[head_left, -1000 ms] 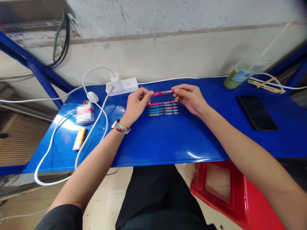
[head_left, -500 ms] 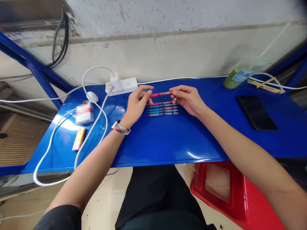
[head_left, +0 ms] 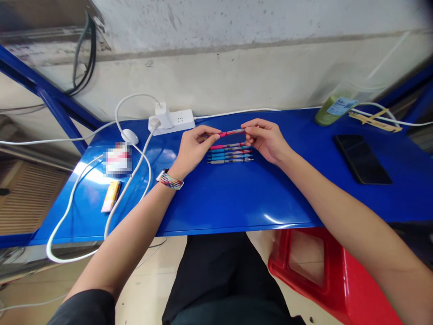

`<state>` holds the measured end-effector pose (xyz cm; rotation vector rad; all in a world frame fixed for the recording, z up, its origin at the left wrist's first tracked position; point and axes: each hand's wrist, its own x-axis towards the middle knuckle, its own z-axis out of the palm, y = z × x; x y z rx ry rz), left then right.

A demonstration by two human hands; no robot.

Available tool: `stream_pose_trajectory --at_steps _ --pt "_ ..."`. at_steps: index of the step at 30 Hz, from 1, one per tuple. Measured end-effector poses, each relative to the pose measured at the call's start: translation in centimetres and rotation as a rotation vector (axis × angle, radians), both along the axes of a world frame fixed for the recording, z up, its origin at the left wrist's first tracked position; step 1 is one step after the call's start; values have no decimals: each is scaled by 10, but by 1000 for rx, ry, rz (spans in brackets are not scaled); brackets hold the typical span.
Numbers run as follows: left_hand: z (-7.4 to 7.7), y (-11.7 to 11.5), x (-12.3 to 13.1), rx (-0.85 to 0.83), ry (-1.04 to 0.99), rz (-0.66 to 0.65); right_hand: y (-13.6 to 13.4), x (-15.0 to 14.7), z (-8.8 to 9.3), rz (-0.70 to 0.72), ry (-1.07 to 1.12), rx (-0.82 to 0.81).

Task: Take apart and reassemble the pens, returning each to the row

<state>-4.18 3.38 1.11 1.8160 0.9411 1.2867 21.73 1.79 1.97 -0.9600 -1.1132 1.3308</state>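
A pink pen [head_left: 232,132] with a clear barrel is held level between my two hands, a little beyond a row of pens. My left hand [head_left: 196,146] pinches its pink end between thumb and fingertips. At the other end, my right hand [head_left: 265,139] grips the barrel, its fingers covering the tip. Below it on the blue table, several pens lie side by side: another pink pen [head_left: 228,146] at the back, blue pens [head_left: 225,156] in the middle, and a grey pen [head_left: 219,161] nearest me. A colourful woven watch strap [head_left: 171,181] circles my left wrist.
Behind my left hand sits a white power strip [head_left: 179,119] with cables trailing left. A white mouse [head_left: 130,136] and a yellow box [head_left: 111,196] lie left. Rightward are a green drink cup [head_left: 333,110] and a black phone [head_left: 361,159]. A red stool [head_left: 338,271] stands below the table edge.
My left hand has slid slightly right along the pink pen, and its thumb and fingers have closed on the pink end. The right hand has barely moved.
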Motion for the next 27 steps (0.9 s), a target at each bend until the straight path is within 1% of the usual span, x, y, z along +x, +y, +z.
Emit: stream_pose_trajectory --at_steps 6,11,14,17,21,24,27 --pt "3 -1 1 57 -16 54 -1 4 9 148 136 -89" --pt "2 2 0 78 -50 53 -1 2 7 128 142 -24" --pt "0 4 0 68 -67 78 -1 0 4 115 148 -5" --pt "-2 7 -1 62 -100 66 -1 -1 2 139 210 -53" --pt "-5 9 -2 88 -139 25 -2 -3 5 175 391 -156" --pt "-6 10 -2 99 -136 35 -3 -5 8 181 511 -199" --pt "-5 10 -2 96 -132 45 -4 -6 9 176 563 -229"
